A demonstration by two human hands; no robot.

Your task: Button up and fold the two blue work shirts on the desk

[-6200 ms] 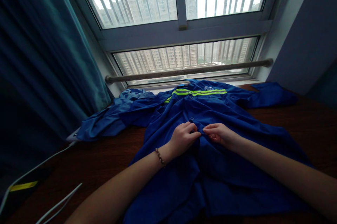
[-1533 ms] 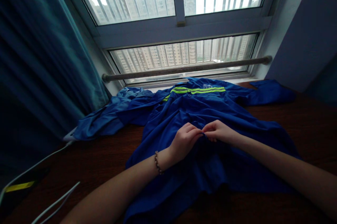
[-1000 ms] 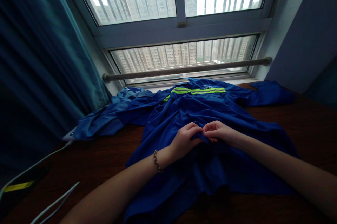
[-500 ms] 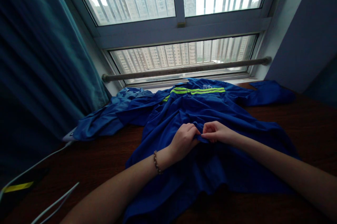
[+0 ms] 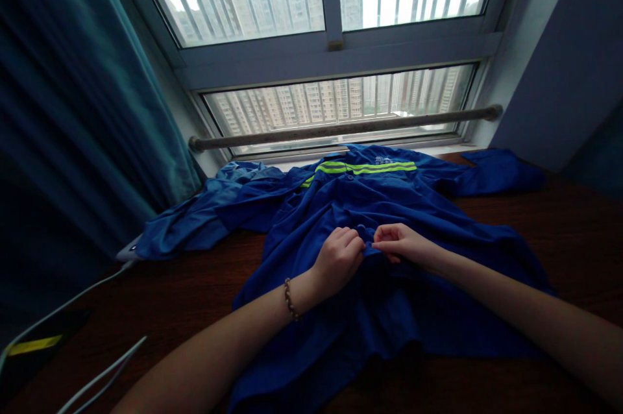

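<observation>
A blue work jacket with yellow-green reflective stripes lies spread front-up on a dark wooden table, its collar toward the window. My left hand, a beaded bracelet on its wrist, pinches the jacket's front opening at mid-chest. My right hand pinches the opposite front edge, fingertips almost meeting the left's. Both hands are closed on the cloth. The button or hole between them is hidden.
One sleeve lies bunched to the left, the other stretches right. A teal curtain hangs at the left. White cables run over the table's near left. A metal rail crosses below the barred window.
Over the last seconds the jacket's lower hem has been gathered up toward the hands. In the last half second the fingers only shifted slightly at the front opening.
</observation>
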